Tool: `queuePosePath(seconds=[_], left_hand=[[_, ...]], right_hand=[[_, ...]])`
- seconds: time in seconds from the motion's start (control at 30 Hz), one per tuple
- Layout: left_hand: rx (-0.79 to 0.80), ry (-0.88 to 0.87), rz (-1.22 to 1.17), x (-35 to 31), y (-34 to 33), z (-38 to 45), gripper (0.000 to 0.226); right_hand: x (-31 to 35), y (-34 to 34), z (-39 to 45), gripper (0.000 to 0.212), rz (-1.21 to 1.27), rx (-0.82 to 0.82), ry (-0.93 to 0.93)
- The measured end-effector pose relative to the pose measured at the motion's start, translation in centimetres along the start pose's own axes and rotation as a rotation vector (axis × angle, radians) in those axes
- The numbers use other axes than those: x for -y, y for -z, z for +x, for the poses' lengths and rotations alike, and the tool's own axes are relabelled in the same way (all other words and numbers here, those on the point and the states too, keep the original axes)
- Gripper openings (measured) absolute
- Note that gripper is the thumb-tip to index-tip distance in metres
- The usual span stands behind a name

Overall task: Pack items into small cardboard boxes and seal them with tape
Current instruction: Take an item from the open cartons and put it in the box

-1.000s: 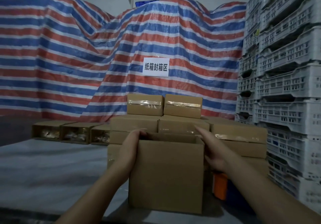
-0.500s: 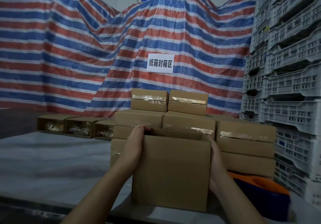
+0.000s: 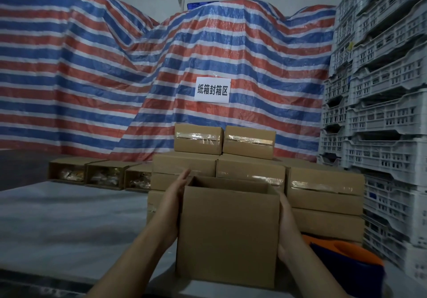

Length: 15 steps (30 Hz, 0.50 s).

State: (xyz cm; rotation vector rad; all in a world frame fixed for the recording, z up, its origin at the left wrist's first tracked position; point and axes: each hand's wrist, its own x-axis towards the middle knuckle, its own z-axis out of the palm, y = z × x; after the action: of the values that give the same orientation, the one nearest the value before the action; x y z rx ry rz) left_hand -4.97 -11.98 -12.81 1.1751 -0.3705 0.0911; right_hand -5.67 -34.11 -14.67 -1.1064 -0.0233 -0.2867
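Open box (image 3: 227, 235) held between both hands, front-centre on the table (image 3: 69, 223).
Left hand (image 3: 172, 201) lies flat on the box's left wall w/ straight fingers reaching past the top rim; right hand (image 3: 286, 226) presses the right wall, palm on, fingers mostly hidden behind it. Box upright, top open – inside too dark to tell contents. Taped boxes (image 3: 221, 156) stacked at 12 o'clock; open-sided boxes (image 3: 101, 174) at 10; white crates (image 3: 379, 112) at 2–3; orange-blue thing (image 3: 346, 260) at 4.
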Motion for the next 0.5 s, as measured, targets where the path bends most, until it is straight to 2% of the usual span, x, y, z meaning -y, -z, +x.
queuePosePath(seconds=[0.07,0.17,0.4,0.5], left_hand=[[0.01,0.016,-0.04,0.1,0.4,0.1,0.045],[0.042,0.045,-0.102,0.1,0.7,0.1,0.056],[0.055,0.105,-0.139,0.3,1.3,0.7,0.06],[0.05,0.124,-0.125,0.4,1.3,0.8,0.053]], right_hand=[[0.1,0.0,0.1,0.067,-0.012,-0.011,-0.006],[0.2,-0.1,0.0,0.068,-0.026,-0.012,-0.008],[0.2,-0.1,-0.1,0.067,-0.038,-0.016,0.016],[0.1,-0.1,-0.2,0.068,-0.035,-0.017,0.024]])
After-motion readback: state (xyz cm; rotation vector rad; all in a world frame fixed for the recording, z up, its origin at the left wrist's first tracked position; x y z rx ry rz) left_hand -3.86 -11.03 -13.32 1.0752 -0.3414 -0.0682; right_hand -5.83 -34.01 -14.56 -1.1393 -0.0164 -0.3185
